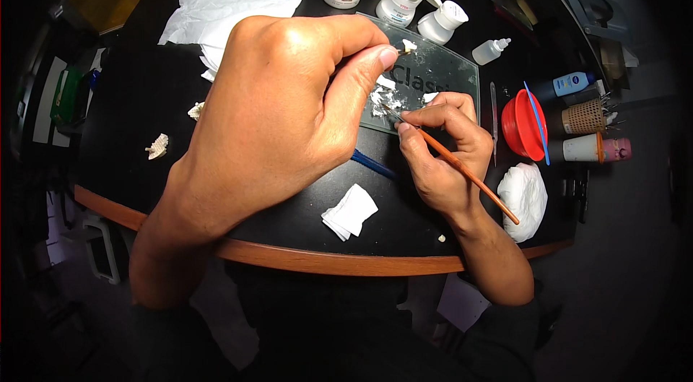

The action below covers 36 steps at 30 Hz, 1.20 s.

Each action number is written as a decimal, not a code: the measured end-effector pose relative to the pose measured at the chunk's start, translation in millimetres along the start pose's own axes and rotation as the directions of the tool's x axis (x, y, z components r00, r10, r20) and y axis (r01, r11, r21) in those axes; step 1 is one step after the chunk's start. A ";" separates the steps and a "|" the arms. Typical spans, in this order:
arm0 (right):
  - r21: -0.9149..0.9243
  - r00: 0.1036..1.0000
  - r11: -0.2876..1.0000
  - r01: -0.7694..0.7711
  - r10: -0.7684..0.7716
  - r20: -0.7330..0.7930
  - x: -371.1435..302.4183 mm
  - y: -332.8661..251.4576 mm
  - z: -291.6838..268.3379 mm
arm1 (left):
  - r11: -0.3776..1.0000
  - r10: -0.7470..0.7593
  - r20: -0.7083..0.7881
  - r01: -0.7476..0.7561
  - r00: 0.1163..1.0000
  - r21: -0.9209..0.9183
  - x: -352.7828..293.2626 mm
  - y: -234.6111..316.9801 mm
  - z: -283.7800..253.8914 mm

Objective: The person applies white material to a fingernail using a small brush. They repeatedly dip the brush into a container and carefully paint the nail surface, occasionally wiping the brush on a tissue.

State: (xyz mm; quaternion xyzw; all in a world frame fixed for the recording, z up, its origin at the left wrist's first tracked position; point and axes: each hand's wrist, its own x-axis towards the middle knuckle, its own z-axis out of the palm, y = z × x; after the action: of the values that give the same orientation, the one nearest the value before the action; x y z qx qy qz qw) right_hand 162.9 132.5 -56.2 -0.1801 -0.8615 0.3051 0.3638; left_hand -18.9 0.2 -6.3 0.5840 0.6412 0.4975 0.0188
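My left hand [289,93] is raised over the table, large in view. Its thumb and forefinger pinch a small tooth-shaped crown [408,46], whitish with a darker part by the fingertips. My right hand [451,147] holds a slim paintbrush [469,174] with an orange-brown handle like a pen. The brush tip points down at white paste [382,102] smeared on a glass slab [451,79]. Part of the slab is hidden behind my hands.
White-capped jars [401,5] stand behind the slab, with a dropper bottle [491,51] to their right. Further right are a red bowl [521,126] and a white cloth lump [523,201]. Folded tissue [351,211] lies near the front edge; tooth models [157,146] lie left.
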 end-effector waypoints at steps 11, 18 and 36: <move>-0.007 0.997 1.000 0.024 -0.023 0.075 -0.5 2.1 -2.5 | 0.999 0.036 0.006 -0.036 0.999 -0.014 0.4 -0.2 -1.1; -0.030 0.997 0.997 0.065 -0.064 0.033 3.5 3.4 0.7 | 0.995 -0.047 0.061 0.052 0.997 -0.085 0.7 1.2 -3.2; 0.644 0.979 0.738 0.200 -0.126 -0.160 -8.8 -31.5 -38.3 | 0.934 0.130 0.244 -0.036 0.961 -0.356 -1.6 17.3 11.6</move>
State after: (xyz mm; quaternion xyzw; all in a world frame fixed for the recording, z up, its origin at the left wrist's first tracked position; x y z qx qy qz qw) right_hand 194.2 119.4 -19.0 0.0194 -0.6912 0.5450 0.4742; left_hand 1.3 3.0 -1.6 0.6591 0.5094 0.5212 0.1858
